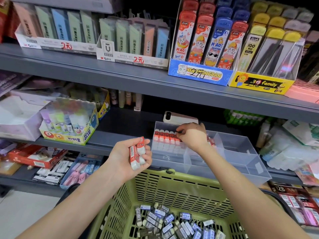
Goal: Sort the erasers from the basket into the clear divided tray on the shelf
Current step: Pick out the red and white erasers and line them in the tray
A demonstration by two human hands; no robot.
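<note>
A clear divided tray [241,152] sits on the middle shelf. Its left compartment holds a row of red-sleeved white erasers [165,138] standing upright. My right hand [191,135] reaches into that compartment at the row's right end, fingers pinched on a red eraser there. My left hand [127,156] hovers left of the tray, shut on a few red-sleeved erasers [137,152]. Below, a green slotted basket [172,187] holds several grey and blue-sleeved erasers [172,223] on its bottom.
A white phone [179,117] lies behind the tray. A glue-stick box [69,128] stands to the left on the same shelf. The upper shelf carries pencil-lead display boxes [203,49]. Eraser boxes [81,168] fill the lower shelf at left, and packets [296,202] lie at right.
</note>
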